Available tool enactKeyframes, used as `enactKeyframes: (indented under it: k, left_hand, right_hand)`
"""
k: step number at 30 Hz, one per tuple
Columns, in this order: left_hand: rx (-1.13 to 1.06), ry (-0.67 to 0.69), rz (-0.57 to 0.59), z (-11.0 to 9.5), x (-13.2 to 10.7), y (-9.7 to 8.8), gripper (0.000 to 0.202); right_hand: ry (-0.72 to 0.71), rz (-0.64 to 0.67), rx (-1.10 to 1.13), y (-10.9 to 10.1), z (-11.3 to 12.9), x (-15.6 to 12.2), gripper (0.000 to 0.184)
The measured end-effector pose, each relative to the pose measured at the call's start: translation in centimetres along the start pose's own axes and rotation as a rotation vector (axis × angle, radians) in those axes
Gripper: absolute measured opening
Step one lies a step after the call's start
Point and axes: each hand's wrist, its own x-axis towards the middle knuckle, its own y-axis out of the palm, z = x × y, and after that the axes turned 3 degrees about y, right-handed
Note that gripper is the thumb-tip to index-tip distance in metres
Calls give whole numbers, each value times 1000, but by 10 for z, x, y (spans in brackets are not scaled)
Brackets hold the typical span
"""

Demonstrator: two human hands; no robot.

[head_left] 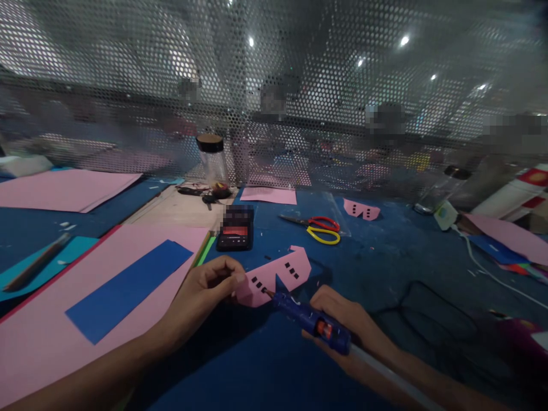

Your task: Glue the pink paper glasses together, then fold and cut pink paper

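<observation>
My left hand (216, 285) pinches the left end of a pink paper cutout (295, 258), which has a V-shaped notch and small black squares on it. In my right hand (342, 311) is a blue hot glue gun (297, 311), with a clear glue stick (391, 374) coming out of its back end. The gun's nozzle points at the lower left black squares and seems to meet the paper there. A second pink cutout (362, 209) with black squares lies farther back on the blue table. Between the two cutouts rest scissors (323, 228) with red and yellow handles.
Left of my hands, a blue paper strip (128, 288) lies on pink sheets (38, 342). A black phone-like device (235, 228) and a lidded jar (212, 162) stand beyond. Dark cable (428, 325) loops across the right side. A perforated metal screen (274, 85) borders the back.
</observation>
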Motion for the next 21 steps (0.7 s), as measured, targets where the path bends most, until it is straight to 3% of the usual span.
enactKeyframes:
  k: [11,18,21]
  left_hand:
    - [26,11,19,2,-1,-2,26]
    - [27,70,-28,6,3,-5,25]
    - [36,84,-41,8,4,-6,25]
  right_hand:
    - [111,-125,135,-20,25,3,13]
    - [109,-362,35,-33,6,10,12]
    - [180,-395,-14,-43,-8,10,19]
